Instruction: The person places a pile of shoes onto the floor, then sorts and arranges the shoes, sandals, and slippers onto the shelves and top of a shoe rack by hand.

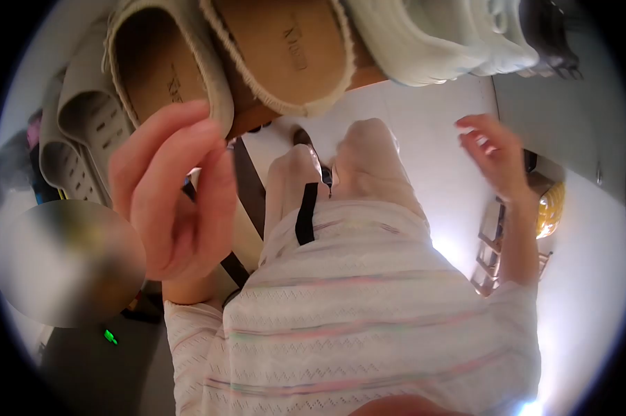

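My left hand (178, 194) is raised close to the camera, its fingers loosely bent with a small gap between them. Nothing shows in its grasp. Its upper fingers overlap the near end of a beige slipper (160, 62) with a frayed edge; whether they touch it I cannot tell. Beside that slipper lies its matching one (289, 55). Farther off on the right, my right hand (493, 149) hangs in the air with bent, parted fingers and nothing visible in it.
White shoes (431, 41) and dark footwear (549, 35) continue the row at the top right. Grey perforated clogs (94, 111) stand at the left. A brown shelf edge (247, 121) runs under the slippers. Beyond my right forearm are a yellow object (551, 208) and a small rack (488, 253).
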Motion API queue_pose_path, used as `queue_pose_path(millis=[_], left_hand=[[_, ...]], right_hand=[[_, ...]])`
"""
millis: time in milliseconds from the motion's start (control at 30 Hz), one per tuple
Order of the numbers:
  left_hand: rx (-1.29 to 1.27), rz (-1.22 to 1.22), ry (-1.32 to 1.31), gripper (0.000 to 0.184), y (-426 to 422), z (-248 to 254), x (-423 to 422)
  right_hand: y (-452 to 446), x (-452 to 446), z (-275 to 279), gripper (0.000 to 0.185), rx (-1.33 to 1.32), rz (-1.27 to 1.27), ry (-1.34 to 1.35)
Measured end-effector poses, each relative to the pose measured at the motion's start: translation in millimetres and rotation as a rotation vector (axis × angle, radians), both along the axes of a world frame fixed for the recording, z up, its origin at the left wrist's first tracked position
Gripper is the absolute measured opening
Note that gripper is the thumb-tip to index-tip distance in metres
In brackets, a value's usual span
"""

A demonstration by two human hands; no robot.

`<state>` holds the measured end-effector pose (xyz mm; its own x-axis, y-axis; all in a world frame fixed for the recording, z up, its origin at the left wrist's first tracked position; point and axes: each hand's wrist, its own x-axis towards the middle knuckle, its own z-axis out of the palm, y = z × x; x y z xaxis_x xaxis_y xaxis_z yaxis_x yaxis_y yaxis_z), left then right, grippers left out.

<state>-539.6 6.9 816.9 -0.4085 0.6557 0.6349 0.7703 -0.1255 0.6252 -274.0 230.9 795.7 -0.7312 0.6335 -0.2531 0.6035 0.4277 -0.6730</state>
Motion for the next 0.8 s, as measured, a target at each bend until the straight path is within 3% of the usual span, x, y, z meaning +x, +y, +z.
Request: queue_pose_path(millis=[100,233,267,400,467,600,667,800], left_hand=[[0.05,0.159,-0.111,0.02,-18,-8,7],[-0.059,0.237,-0.158,0.021,-30,-9,27],[-0.104,0.204,-0.072,0.022,-29,-6,33],[-0.207,0.057,-0.162,0.023,-10,-10,82],[-0.32,0.092,-0.166,0.022,4,-36,110],[-0.658,0.237,-0.44,0.025,8,-135,184],[-0.854,0.241,-0.543,0.023,4,-179,232],[-1.183,0.201,-0.739,0.023,4,-195,320]], right_hand=[[8,15,-64,0.016,-0.064,0.192,-0.105],[18,49,-113,0.017,-0.223,0.237,-0.437],[22,61,-125,0.018,-0.235,0.267,-0.49],[48,102,-174,0.019,-0.266,0.475,-0.607],[63,114,-197,0.024,-0.313,0.587,-0.661],[90,118,-218,0.037,-0.45,0.798,-0.629],[101,123,-223,0.036,-0.396,0.957,-0.673],[121,140,-239,0.023,-0.228,1.257,-0.755]])
